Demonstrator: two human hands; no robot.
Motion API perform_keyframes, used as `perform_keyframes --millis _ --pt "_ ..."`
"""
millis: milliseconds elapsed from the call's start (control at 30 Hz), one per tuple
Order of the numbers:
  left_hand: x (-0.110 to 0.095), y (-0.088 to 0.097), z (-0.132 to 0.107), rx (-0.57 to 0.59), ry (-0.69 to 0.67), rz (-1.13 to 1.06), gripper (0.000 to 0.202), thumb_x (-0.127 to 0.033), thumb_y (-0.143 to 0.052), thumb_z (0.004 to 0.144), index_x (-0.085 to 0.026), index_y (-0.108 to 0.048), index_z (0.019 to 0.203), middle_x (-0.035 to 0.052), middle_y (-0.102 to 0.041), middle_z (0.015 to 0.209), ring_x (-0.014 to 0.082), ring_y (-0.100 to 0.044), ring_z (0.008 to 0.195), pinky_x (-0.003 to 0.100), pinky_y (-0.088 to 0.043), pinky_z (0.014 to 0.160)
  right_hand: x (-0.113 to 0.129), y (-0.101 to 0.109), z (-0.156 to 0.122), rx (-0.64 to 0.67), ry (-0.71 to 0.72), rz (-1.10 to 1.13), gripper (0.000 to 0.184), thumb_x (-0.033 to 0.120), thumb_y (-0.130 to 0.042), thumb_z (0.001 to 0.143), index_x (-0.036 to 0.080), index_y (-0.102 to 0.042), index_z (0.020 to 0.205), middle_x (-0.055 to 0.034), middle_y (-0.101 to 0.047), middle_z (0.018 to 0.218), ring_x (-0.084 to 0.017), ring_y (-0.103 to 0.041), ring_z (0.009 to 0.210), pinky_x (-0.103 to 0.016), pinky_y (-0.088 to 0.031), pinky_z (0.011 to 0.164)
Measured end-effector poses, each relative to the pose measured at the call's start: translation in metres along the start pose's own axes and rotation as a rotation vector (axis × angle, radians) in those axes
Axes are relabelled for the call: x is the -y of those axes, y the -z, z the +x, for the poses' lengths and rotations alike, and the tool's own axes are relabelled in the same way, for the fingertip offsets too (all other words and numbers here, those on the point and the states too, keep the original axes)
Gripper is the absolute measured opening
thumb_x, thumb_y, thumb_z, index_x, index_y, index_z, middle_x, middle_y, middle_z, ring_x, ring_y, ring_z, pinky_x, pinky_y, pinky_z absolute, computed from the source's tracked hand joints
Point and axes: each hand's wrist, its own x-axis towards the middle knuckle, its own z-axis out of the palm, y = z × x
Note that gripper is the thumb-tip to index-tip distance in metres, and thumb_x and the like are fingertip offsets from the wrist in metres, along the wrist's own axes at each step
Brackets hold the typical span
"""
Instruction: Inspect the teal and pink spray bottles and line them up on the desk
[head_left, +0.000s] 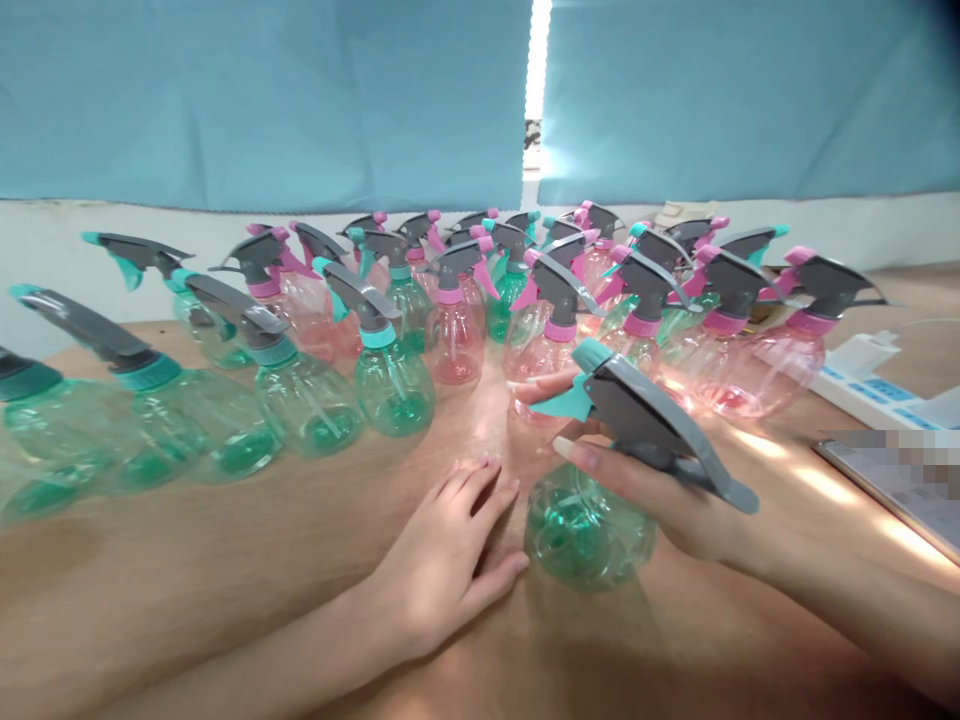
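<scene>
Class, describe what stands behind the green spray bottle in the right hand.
Pink spray bottles stand on the table behind the green spray bottle. The right hand and grey trigger head hide the nearest one's lower part.

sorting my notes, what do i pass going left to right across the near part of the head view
teal-collared green bottles → left hand, lying flat → green spray bottle gripped by the right hand → white power strip
</scene>
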Motion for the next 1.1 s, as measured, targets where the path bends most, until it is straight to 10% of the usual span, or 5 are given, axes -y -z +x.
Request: perform_keyframes --millis 1100 --pt "0.0032 -0.0036 -0.0010 -0.027 -0.013 -0.006 0.055 -0.040 -0.054 0.094 -0.015 -0.045 0.141 0.0185 -0.044 0.146 0.0365 -0.039 0.135 0.058 -0.032 0.109 0.0031 0.0003 -0.0014 0.005 -0.025 0.057 0.036 0.019 -0.060 0.087 0.030 -0.058 0.122 0.0034 -0.070 0.071 -0.016 -0.069 0.063 -0.028 -0.057 0.058"
